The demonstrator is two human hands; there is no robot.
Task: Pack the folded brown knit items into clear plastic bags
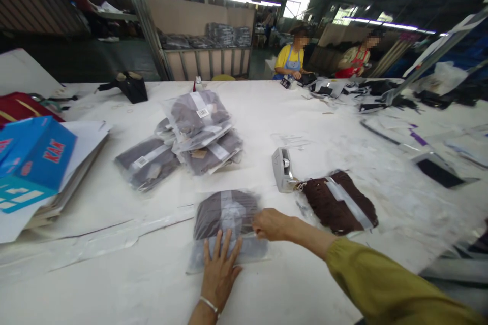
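- While your left hand (219,274) lies flat and open on one clear bagged garment (226,218), your right hand (272,224) meets its edge; pinching or not, you cannot tell.
- At least three bagged garments (198,114) lie piled beyond.
- One brown garment (339,203) lies just beside one grey device (282,170).

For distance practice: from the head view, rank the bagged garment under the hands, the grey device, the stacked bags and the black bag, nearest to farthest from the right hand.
1. Bagged garment, touching the right hand, to its left.
2. Grey device, straight ahead.
3. Stacked bags, ahead and left.
4. Black bag, far left.
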